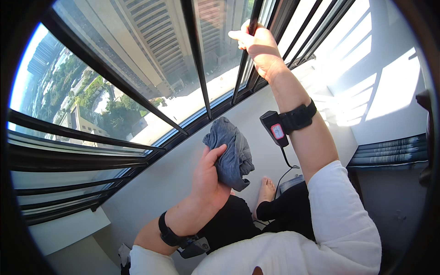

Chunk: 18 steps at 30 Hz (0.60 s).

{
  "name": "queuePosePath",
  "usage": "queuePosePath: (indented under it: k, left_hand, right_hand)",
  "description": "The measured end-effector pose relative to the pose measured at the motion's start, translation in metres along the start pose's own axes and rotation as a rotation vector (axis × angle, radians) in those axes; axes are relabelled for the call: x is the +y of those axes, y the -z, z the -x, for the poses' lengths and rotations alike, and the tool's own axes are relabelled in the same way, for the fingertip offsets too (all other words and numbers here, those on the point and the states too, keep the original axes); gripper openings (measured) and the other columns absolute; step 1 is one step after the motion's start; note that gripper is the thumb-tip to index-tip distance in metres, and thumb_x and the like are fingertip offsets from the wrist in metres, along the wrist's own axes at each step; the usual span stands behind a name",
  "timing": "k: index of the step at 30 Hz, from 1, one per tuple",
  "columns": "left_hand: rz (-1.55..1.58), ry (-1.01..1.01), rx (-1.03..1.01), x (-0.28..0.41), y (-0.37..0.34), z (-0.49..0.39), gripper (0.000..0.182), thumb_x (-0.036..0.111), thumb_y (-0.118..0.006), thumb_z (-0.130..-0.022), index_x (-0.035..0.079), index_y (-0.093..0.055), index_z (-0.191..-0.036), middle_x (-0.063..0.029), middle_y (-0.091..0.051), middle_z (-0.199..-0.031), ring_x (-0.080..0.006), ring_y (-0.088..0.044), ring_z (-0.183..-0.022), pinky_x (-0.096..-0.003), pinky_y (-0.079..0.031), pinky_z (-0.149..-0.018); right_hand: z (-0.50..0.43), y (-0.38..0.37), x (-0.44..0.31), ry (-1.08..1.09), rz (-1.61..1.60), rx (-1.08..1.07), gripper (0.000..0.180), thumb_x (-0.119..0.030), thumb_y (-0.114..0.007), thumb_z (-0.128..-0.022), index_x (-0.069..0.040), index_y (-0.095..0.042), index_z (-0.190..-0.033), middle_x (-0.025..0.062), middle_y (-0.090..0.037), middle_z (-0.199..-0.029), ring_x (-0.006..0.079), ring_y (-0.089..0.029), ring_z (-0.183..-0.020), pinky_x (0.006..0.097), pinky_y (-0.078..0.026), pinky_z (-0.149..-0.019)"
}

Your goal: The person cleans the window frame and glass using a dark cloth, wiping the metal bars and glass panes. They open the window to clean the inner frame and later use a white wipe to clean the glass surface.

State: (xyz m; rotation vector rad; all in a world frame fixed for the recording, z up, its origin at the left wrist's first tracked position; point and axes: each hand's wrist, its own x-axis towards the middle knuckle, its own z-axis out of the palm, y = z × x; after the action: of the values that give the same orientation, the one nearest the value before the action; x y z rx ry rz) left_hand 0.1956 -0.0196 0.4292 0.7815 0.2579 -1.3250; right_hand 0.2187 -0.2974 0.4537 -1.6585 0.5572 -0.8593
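Note:
A crumpled grey-blue cloth (232, 154) is bunched in my left hand (209, 182), with the thumb laid over its near side. Higher up, my right hand (259, 44) is wrapped around a dark vertical window bar (242, 74). Its thumb points off to the left. Sunlight falls across the fingers and wrist. Behind the bars is a large glass window pane (220, 44).
Below the window runs a white sill (165, 182), where a bare foot (266, 190) rests. Beside it are a clear container (292, 182) and a black cable (282, 173). Folded dark curtain fabric (388, 153) is at the right. Each forearm wears a strapped black device (276, 129).

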Motion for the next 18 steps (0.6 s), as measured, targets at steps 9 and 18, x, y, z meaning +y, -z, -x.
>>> queuePosePath:
  k: [9,18]
  left_hand:
    - [0.227,0.235,0.189,-0.046,0.036,-0.048,0.045,0.029,-0.052,-0.088,0.004,-0.057,-0.124,-0.0122,-0.064,-0.119,-0.0259,-0.060,-0.112,-0.0344,-0.053,-0.069]
    - [0.250,0.483,0.219,-0.086,0.028,-0.025,0.053,0.031,-0.050,-0.087,0.000,-0.052,-0.129,-0.0161,-0.059,-0.125,-0.0272,-0.055,-0.117,-0.0296,-0.050,-0.068]
  right_hand:
    - [0.007,-0.001,-0.015,0.000,-0.073,-0.143,0.028,-0.017,-0.070,-0.080,-0.009,-0.044,-0.073,0.0036,-0.047,-0.064,0.0150,-0.048,-0.062,0.0305,-0.042,-0.061]
    - [-0.010,0.018,-0.019,-0.056,-0.034,-0.326,0.024,-0.007,-0.068,-0.077,-0.002,-0.048,-0.089,0.0165,-0.058,-0.077,0.0329,-0.062,-0.074,0.0410,-0.049,-0.068]
